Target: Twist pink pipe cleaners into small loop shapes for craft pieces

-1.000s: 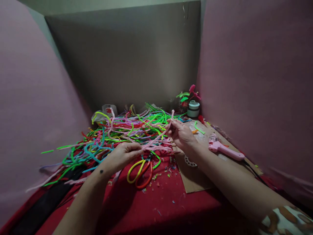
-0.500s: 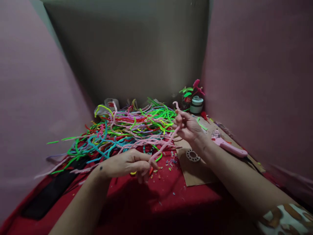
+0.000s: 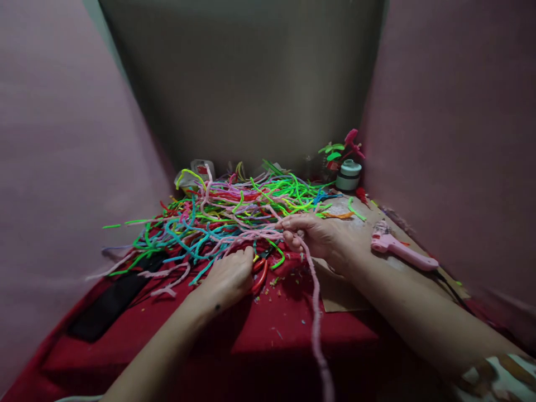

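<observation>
My right hand (image 3: 307,231) is closed on a long pink pipe cleaner (image 3: 317,312), which hangs down toward the bottom edge of the view. Its fingertips are at the right end of a large heap of coloured pipe cleaners (image 3: 234,201). Lower and to the left, my left hand (image 3: 234,273) has its fingers curled down at the red-handled pliers (image 3: 260,273). The back of that hand faces me and hides the fingertips, so its hold on the handles cannot be made out fully.
At the right, a pink glue gun (image 3: 404,251) lies on brown cardboard (image 3: 341,296). Behind are a pale green jar (image 3: 348,174) and pipe-cleaner flowers (image 3: 352,139). A black flat object (image 3: 104,307) lies left on the red cloth (image 3: 167,340), with small scraps near the pliers.
My left hand has let go of the pink pipe cleaner and moved to the pliers. My right hand has lowered toward the heap, and the pipe cleaner now hangs down from it.
</observation>
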Tool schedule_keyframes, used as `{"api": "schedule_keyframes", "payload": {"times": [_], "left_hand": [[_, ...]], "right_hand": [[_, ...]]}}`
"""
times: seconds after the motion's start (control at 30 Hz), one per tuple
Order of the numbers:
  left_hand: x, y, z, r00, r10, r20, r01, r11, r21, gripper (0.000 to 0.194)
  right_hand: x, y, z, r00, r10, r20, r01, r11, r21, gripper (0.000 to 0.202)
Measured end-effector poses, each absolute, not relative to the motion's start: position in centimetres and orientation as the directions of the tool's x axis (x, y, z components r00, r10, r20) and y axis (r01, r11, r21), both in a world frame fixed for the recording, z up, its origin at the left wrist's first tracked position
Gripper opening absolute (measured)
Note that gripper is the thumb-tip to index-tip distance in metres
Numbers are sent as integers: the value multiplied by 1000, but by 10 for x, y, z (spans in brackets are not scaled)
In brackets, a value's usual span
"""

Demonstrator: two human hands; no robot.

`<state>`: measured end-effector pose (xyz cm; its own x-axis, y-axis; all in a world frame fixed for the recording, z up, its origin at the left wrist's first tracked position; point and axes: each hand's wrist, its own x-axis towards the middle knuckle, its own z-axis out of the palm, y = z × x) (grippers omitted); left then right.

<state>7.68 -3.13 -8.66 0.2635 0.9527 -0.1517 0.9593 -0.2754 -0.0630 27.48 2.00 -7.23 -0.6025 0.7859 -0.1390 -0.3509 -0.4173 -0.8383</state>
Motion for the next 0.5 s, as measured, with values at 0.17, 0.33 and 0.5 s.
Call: {"api": "schedule_keyframes", "payload": {"times": [0.17,0.33,0.5], "left_hand": [[58,-40,-81,296,946,-134,953,-302,-23,22],[42,-51,-81,302,945,-125,952,-293,91,22],[31,-55,-80,308,944,-118,931,-274,239,29]], "right_hand": [[274,15,-71,-604,795,-65,-343,-332,-879,6],[268,8,-68,-550,832,69,-365,-165,-916,12],[264,3,-66,-514,856,48,-359,-163,-919,13]]}}
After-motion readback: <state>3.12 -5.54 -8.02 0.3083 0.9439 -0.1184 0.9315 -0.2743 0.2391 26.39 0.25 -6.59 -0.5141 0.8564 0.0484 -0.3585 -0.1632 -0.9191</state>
